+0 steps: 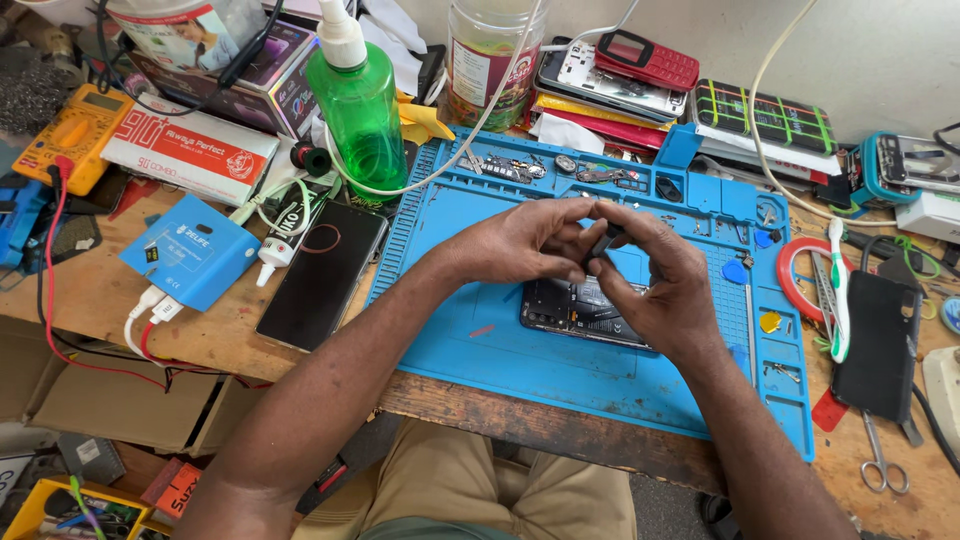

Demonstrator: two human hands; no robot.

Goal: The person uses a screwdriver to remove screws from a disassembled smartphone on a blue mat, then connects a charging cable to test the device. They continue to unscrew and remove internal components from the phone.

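Both my hands meet over an opened phone [578,310] that lies with its insides showing on a blue repair mat [480,330]. My left hand [525,243] and my right hand [655,280] pinch a small dark part [603,243] together between their fingertips, just above the phone. The part is mostly hidden by my fingers. My forearms cross the front edge of the wooden bench.
A black phone [320,275] lies left of the mat beside a blue box [190,250] and a glue tube [275,255]. A green spray bottle [358,105], a yellow multimeter [75,135], a toothbrush [838,290], scissors [880,460] and stacked phones [640,65] crowd the bench.
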